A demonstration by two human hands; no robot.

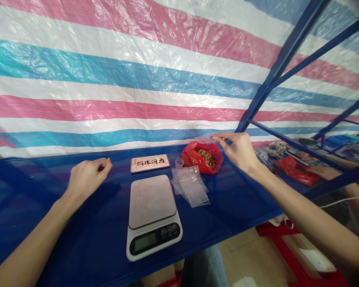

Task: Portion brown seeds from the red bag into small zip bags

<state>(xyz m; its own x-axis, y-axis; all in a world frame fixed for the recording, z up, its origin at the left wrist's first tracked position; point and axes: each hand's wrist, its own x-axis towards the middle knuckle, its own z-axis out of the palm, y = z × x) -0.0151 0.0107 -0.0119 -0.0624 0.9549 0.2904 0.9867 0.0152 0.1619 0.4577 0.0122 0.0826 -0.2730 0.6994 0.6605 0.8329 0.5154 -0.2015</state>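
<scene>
My right hand (237, 149) pinches a small clear plastic bag (204, 139) between thumb and fingertips, beyond the back rim of a red plastic bag (187, 153). That red bag stands open, with small brown pieces (208, 158) inside. My left hand (88, 177) is curled closed above the table at the left; a dark spot shows in the curl of its fingers, and what it holds, if anything, I cannot make out. A white digital scale (152, 203) lies between my hands with a bare plate. Clear zip bags (193, 187) are piled beside it, near a small clear cup (179, 162).
A flat box with black lettering (150, 163) lies behind the scale. Blue metal frame bars (257, 103) rise at the right, with another person's arm (332, 171) and another red bag (299, 169) beyond. Striped plastic sheeting (122, 91) hangs behind the blue table (107, 239).
</scene>
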